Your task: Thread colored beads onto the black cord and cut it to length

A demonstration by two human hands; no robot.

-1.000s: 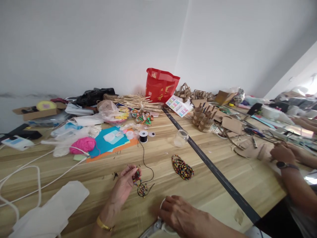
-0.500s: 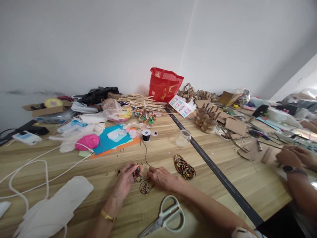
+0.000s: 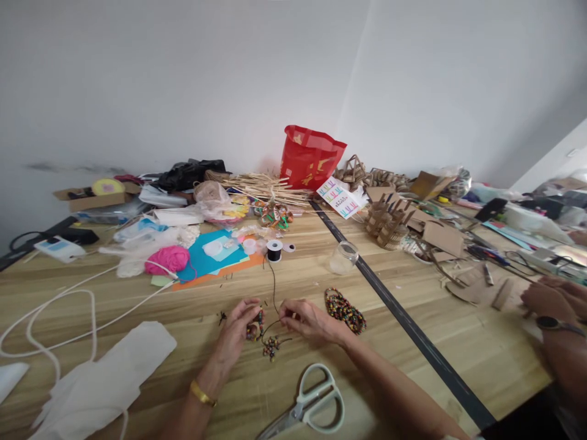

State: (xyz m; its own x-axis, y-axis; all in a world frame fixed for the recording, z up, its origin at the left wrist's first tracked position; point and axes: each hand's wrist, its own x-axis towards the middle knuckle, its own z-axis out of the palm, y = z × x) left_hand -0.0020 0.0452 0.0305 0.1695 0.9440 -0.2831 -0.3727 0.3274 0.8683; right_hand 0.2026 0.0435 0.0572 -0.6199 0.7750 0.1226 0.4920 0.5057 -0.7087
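My left hand [image 3: 241, 324] is closed on a short string of colourful beads [image 3: 255, 330] that hangs from its fingers. To its right, my right hand [image 3: 305, 319] pinches a thin black cord [image 3: 274, 287], which runs back to a black-and-white spool [image 3: 274, 250]. Between and just below the hands lies a small pile of loose beads [image 3: 271, 348], with part of the cord beside it. A heap of finished bead strands [image 3: 345, 310] rests right of my right hand. Scissors [image 3: 316, 403] with pale handles lie nearer to me, blades pointing lower left.
A clear jar [image 3: 343, 257] stands near the dark strip [image 3: 389, 297] across the table. Pink yarn [image 3: 167, 260], blue paper [image 3: 197, 263] and a white cable [image 3: 94, 318] lie left. A red bag [image 3: 309, 159] stands at the back. Another person's hands [image 3: 557, 299] work at the right.
My right hand has lifted slightly and shifted with the cord; the cord's loop around the loose beads has opened out. The view has shifted slightly.
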